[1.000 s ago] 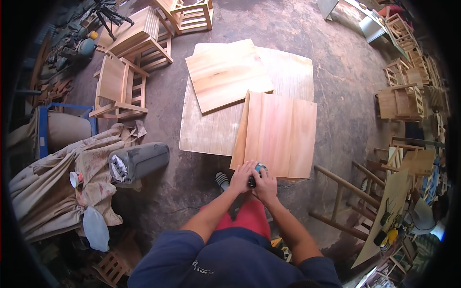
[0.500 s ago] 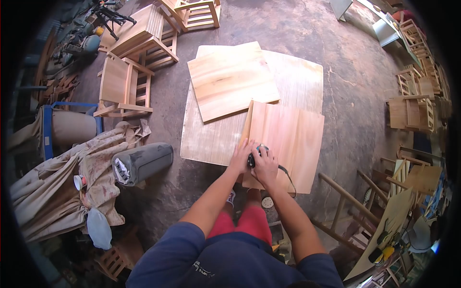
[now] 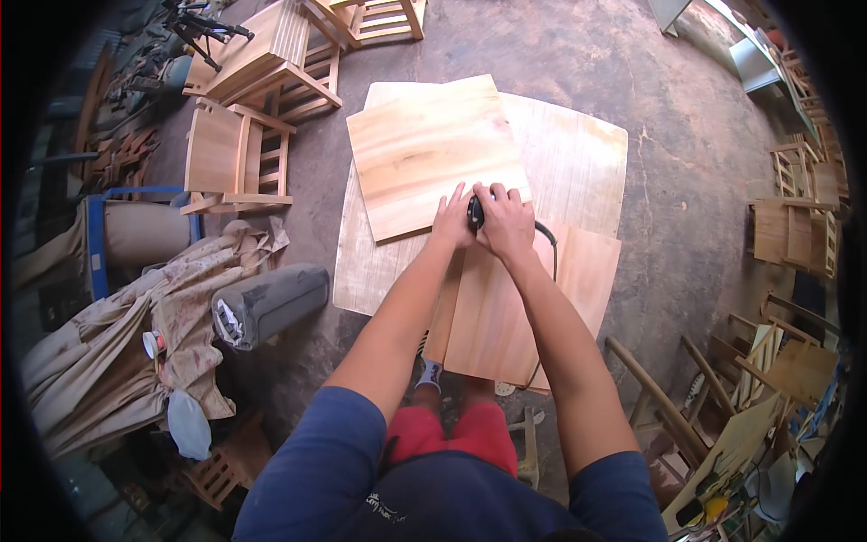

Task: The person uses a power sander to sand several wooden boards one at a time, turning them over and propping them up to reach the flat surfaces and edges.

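A dark sander (image 3: 476, 211) with a black cord sits between my hands, at the far end of the near wooden panel (image 3: 506, 307). My right hand (image 3: 508, 221) is wrapped over its top. Against its left side is my left hand (image 3: 453, 219), fingers pointing forward and closed in on the tool; its exact grip is partly hidden. Another light wooden panel (image 3: 433, 144) lies slightly turned just beyond my hands. Beneath both panels is a larger pale tabletop (image 3: 578, 172). The near panel overhangs its front edge toward my legs.
Wooden chairs (image 3: 217, 149) and a stack of boards (image 3: 257, 50) stand at the far left. A grey container (image 3: 271, 305) lies beside a crumpled cloth (image 3: 117, 334). To the right are wooden frames (image 3: 659, 397) and more chairs (image 3: 795, 235). My feet are close under the near panel.
Both hands and the sander have moved forward, away from my body, to the near panel's far end. The near panel now sits closer to me.
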{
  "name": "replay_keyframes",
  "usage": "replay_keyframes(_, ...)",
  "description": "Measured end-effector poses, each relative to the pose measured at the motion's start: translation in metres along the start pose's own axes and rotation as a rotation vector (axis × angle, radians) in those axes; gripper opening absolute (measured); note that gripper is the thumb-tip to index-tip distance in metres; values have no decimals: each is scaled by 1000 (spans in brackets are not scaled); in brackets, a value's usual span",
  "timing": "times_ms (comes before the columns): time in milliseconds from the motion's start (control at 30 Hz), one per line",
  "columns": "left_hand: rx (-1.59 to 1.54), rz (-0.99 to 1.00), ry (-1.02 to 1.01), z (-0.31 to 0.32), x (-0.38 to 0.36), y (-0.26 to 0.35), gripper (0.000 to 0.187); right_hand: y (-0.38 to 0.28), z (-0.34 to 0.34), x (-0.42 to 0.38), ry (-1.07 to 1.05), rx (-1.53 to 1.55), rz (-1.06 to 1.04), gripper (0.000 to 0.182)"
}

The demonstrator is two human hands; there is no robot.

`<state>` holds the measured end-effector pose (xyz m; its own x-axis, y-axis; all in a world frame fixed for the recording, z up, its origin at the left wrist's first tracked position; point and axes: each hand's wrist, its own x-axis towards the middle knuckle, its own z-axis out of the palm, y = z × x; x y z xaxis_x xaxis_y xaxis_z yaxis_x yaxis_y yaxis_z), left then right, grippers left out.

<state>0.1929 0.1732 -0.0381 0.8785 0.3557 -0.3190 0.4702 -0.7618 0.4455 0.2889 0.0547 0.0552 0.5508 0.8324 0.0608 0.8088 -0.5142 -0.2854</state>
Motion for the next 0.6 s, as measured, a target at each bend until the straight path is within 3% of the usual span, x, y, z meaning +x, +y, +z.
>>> replay_keyframes(100, 105, -10, -60, -5, 17, 1, 90, 9, 6, 9, -7, 5, 35, 64)
replay_keyframes(200, -3, 15, -31, 1, -1, 3, 94, 0, 4, -7, 26, -5, 49, 64)
replay_keyframes(433, -196, 52, -19, 52, -104, 14, 106, -35, -8, -115, -31, 58, 94, 75)
replay_keyframes(600, -145, 95, -62, 70, -186, 25, 111, -73, -13, -195, -40, 75, 143, 81)
